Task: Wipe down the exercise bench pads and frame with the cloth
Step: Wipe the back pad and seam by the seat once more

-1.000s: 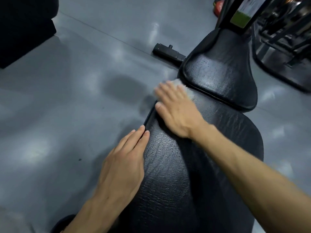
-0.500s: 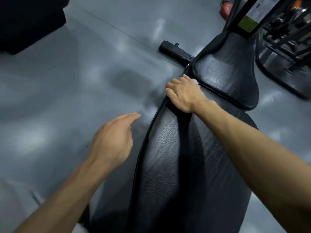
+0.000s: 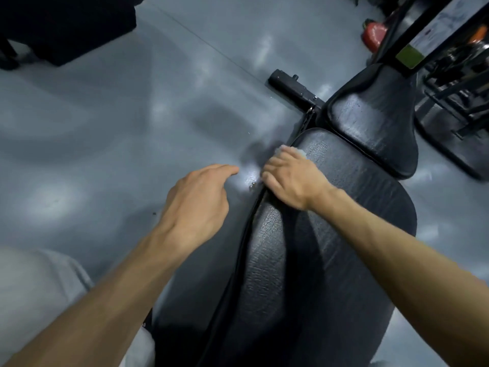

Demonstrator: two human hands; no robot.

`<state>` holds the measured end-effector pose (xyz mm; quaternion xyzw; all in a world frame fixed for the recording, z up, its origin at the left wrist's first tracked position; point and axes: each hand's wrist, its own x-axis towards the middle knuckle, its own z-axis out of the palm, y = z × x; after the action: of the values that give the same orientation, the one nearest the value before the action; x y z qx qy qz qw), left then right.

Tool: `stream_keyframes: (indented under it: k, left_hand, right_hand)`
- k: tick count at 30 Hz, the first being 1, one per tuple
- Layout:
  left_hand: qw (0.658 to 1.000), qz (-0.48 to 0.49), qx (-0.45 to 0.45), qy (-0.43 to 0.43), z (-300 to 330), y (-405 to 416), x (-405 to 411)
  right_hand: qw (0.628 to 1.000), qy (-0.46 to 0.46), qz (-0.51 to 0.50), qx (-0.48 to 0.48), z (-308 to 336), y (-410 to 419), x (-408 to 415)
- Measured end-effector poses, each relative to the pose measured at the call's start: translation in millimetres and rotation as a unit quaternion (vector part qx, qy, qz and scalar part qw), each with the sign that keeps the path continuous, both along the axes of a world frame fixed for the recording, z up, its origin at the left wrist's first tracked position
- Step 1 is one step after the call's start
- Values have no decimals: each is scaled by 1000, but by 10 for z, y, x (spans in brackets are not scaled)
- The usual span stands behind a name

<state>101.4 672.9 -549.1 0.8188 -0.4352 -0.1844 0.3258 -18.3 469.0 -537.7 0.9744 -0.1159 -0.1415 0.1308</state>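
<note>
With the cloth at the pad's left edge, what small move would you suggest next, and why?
Probably draw the right hand and the cloth back along the left edge of the long pad toward the body. The cloth sits near that pad's far end, and the edge below it looks unwiped; the left hand hovers free.

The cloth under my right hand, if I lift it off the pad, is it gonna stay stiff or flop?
Probably flop: the cloth bunches softly under the right hand. Likely light, since only a small wad shows. It may cling slightly to the textured pad.
</note>
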Motion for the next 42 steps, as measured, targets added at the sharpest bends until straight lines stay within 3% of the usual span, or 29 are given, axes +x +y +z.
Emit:
stream_keyframes:
  k: [3,7,9,13,15,19,22,25,28,31,34,39,42]
  left_hand:
    - [1000,-7,7,2,-2,67,2]
    - [1000,-13,16,14,-22,117,-7]
    - [1000,-20,11,12,-4,121,-54]
    - [999,-38,-4,-1,-26,140,-144]
    - [999,-44,-5,-5,-49,180,-171]
    - [997,-73,-7,-18,-64,246,-189]
    - [996,-90,-2,-24,-74,294,-239]
    - [993,-113,-5,-32,-115,318,-307]
    - [991,-127,-5,-42,-124,346,-357]
    - [988,-145,-14,-45,-88,336,-423]
    - [985,-165,-25,-41,-55,299,-547]
    - [978,-206,-25,-31,-146,192,-756]
    - [964,-259,-20,-49,-238,138,-860]
  right_hand:
    - [1000,-15,-14,-9,-79,343,-88]
    - [984,51,108,134,-234,1475,-702]
    - [977,57,130,160,-287,1476,-807]
    - [997,-26,30,71,-287,1058,-531]
    - [996,-57,-37,60,-340,1243,-526]
    - [989,-18,28,147,-517,2069,-1110]
    - [988,-15,38,149,-507,1931,-1274]
    - [988,-83,-68,108,-458,1556,-1176]
    - [969,-135,-182,96,-540,1755,-1273]
    - [972,-131,-157,118,-681,2273,-1629]
    - [980,-122,-121,102,-734,2163,-1867]
    - [937,-164,-300,68,-662,1641,-1801]
    - [941,-163,-287,72,-735,1870,-1916]
